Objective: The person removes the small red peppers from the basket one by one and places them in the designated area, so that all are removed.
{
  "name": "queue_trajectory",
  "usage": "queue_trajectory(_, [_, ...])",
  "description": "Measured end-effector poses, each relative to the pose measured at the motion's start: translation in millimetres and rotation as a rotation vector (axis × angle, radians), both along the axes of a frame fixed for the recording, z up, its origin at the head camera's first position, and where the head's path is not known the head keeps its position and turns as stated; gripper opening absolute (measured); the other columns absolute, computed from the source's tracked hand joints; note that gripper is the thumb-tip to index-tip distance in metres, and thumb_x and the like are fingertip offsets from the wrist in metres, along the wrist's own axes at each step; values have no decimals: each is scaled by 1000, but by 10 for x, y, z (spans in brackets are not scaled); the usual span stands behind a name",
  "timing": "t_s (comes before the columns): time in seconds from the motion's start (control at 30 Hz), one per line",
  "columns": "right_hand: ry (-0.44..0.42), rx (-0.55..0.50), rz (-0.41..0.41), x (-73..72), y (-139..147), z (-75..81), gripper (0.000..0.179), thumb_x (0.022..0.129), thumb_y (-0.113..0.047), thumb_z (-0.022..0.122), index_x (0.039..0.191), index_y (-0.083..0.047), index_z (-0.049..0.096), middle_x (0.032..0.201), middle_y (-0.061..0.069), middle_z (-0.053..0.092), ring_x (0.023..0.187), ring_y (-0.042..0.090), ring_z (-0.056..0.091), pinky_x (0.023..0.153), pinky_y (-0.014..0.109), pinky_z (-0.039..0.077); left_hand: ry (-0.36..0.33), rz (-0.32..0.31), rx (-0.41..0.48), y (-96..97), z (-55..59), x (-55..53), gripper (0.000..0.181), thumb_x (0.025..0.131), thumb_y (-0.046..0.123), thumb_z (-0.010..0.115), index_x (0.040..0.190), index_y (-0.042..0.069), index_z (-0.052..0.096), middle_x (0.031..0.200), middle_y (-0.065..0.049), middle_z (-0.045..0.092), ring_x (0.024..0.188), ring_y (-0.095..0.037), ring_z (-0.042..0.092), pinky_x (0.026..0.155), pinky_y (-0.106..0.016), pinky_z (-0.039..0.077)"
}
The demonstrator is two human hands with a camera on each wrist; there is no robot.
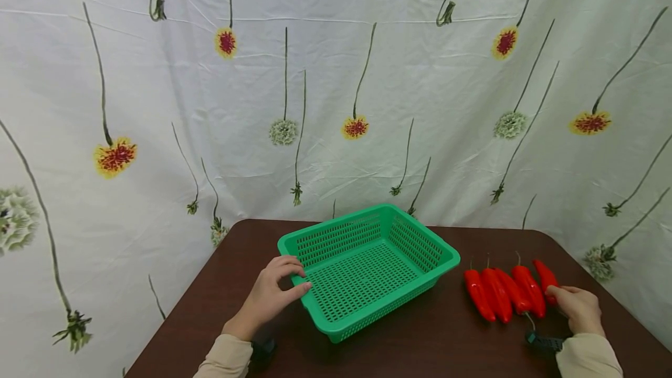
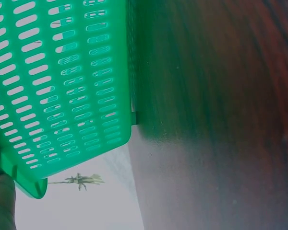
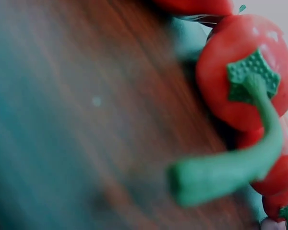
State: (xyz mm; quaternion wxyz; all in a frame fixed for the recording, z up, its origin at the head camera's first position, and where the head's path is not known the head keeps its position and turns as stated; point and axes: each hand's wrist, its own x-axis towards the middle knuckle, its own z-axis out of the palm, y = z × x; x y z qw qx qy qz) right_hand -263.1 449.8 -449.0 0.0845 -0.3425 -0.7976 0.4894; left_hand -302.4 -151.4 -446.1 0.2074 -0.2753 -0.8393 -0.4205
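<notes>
A green slotted plastic basket point(image 1: 367, 312) stands on the table. My left hand point(image 1: 273, 291) is at its left rim, fingers curled over the edge and thumb lower along it; in the left wrist view a finger point(image 2: 4, 199) meets the rim. At the right, several long red chili peppers point(image 1: 496, 295) lie side by side. My right hand point(image 1: 580, 308) pinches the rightmost red pepper point(image 1: 545, 276) near its lower end. One neighbouring pepper point(image 3: 216, 72) points its curved green stem point(image 3: 269, 143) at the right wrist camera.
The dark brown wooden table point(image 1: 446, 346) has rounded far corners. Behind it hangs a white flower-printed cloth point(image 1: 325, 92). A dark wrist device point(image 1: 546, 342) is by the right sleeve, below the peppers.
</notes>
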Motion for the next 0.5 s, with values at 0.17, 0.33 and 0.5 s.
queue_trajectory(0.17, [12, 39, 33, 14, -21, 20, 60, 90, -18, 60, 134, 20, 43, 61, -2, 62, 112, 51, 49, 93, 58, 45, 1, -2, 1, -4, 4, 6, 13, 87, 22, 79, 95, 28, 71, 121, 2, 64, 120, -24, 55, 97, -52, 51])
queue_trajectory(0.33, [9, 65, 57, 10, -23, 25, 59, 89, -17, 60, 131, 21, 45, 62, -2, 62, 111, 51, 50, 90, 56, 46, -4, 0, 1, -8, 13, 10, 12, 87, 22, 79, 95, 26, 72, 121, 1, 64, 121, -25, 55, 97, -53, 51])
queue_trajectory(0.5, [-26, 84, 97, -5, 18, 15, 53, 89, -20, 60, 122, 21, 52, 77, 13, 66, 109, 50, 52, 87, 54, 48, -3, 4, -1, -7, 9, 12, 11, 87, 22, 79, 96, 23, 73, 122, 1, 64, 121, -25, 55, 97, -53, 51])
